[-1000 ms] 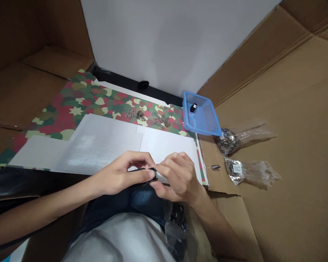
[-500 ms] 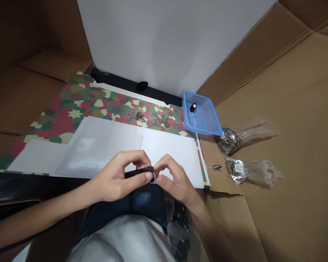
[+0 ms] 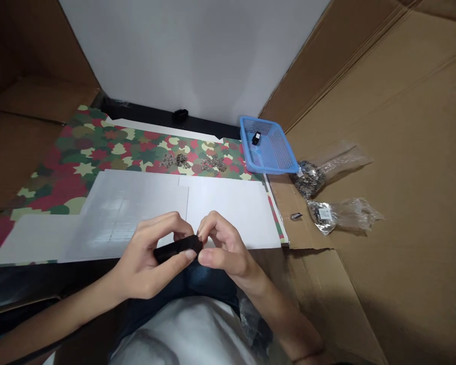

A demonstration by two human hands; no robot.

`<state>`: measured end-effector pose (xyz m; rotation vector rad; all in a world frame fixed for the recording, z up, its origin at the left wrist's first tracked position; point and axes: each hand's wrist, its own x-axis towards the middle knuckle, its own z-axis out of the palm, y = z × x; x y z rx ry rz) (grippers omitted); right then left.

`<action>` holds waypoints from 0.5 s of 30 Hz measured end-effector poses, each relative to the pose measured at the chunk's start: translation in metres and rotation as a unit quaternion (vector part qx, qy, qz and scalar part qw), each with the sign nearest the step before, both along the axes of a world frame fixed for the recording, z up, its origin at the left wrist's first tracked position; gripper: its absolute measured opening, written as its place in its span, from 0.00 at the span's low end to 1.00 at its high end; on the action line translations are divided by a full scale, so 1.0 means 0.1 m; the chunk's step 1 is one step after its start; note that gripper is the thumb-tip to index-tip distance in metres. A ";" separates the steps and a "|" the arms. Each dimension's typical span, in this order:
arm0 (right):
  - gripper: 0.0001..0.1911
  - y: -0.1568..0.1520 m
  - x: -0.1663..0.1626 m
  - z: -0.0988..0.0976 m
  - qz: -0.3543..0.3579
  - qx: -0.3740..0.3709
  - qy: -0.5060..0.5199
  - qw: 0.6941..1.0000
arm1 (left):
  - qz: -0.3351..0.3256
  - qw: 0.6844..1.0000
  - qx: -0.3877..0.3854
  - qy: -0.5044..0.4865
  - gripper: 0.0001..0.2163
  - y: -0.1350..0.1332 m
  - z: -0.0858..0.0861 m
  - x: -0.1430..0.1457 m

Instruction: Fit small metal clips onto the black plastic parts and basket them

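Note:
An elongated black plastic piece (image 3: 175, 249) lies in my left hand (image 3: 148, 258), held between the thumb and the curled fingers above the front edge of the table. It tilts slightly, its right end higher. At that end, my right hand (image 3: 228, 248) has its bent index finger touching the piece, with the thumb close below. Whether a small part sits between those right fingertips is hidden. Beyond the hands, two small heaps of metal parts, the left heap (image 3: 176, 160) and the right heap (image 3: 214, 163), rest on the patterned sheet.
White sheets (image 3: 228, 203) cover the near tabletop. At the back right stands a blue basket (image 3: 269, 166) with a small black piece (image 3: 256, 138) inside. Two plastic bags of metal parts (image 3: 307, 178) (image 3: 325, 215) and a small metal item (image 3: 295, 216) lie on cardboard. Another black object (image 3: 180, 115) sits by the wall.
Both hands and the black piece have shifted a little left in view as the camera turned. The piece's right end is tilted up more. My left hand keeps its hold.

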<state>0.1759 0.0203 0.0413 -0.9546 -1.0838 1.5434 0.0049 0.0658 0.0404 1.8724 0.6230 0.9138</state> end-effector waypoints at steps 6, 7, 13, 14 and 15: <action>0.07 -0.03 0.00 -0.04 -0.030 0.120 -0.093 0.988 | -0.006 1.000 0.012 -0.001 0.05 -0.01 -0.04 0.02; 0.07 -0.02 0.01 -0.04 -0.037 0.145 -0.118 0.982 | -0.006 1.000 0.010 0.000 0.05 -0.01 -0.05 0.02; 0.04 -0.02 0.06 0.03 -0.054 0.257 -0.287 0.921 | -0.014 1.000 0.002 0.005 0.04 -0.01 -0.11 0.02; 0.04 -0.02 0.07 0.04 -0.054 0.264 -0.306 0.913 | -0.015 1.000 -0.001 0.003 0.04 -0.02 -0.12 0.03; 0.04 -0.02 0.08 0.06 -0.054 0.270 -0.323 0.906 | -0.017 1.000 -0.007 -0.001 0.04 -0.02 -0.13 0.03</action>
